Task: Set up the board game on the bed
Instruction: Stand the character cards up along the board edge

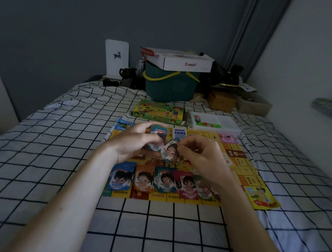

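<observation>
Your left hand (133,141) grips a stack of play money (155,143); your right hand (200,157) pinches one note (170,151) above the yellow board (245,173); the white tray (215,122) holds coloured pieces (200,122).

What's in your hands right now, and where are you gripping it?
The left hand holds a small stack of game money notes by its left side; the right hand pinches one note at its right edge.

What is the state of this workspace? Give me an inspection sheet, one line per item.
Surface: bed with black-grid white sheet.
Job's things: game board flat on it; five sorted piles of play money along its near edge; game box and tray of pieces beyond.
Clutter: green basket carrying a white carton.
Hands: left hand holds a stack of notes; right hand pinches one note.
Cables: nothing seen.
Surroundings: grey wall, curtain.
</observation>
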